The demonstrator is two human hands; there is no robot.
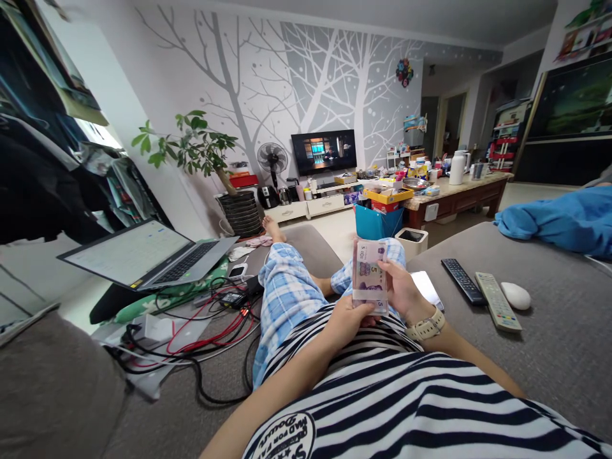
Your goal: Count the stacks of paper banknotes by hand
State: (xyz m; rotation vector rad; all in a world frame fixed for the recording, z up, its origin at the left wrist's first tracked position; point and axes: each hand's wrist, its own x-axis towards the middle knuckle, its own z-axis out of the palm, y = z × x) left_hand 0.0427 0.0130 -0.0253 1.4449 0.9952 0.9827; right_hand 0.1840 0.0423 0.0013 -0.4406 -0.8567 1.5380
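Observation:
A stack of banknotes (370, 271) is held upright over my lap, its face showing purple print and the figure 5. Around its lower part runs a pale paper band. My left hand (345, 319) grips the bottom edge, thumb across the front. On the right side, my right hand (402, 288) holds the stack by its edge, with the thumb near the upper right. That wrist wears a beige watch. The fingers behind the notes are mostly hidden.
On the sofa to the left are a laptop (153, 255) and tangled cables (224, 319). To the right lie a black remote (461, 281), a beige remote (497, 301) and a white mouse (516, 295). A cluttered table (459, 191) stands beyond.

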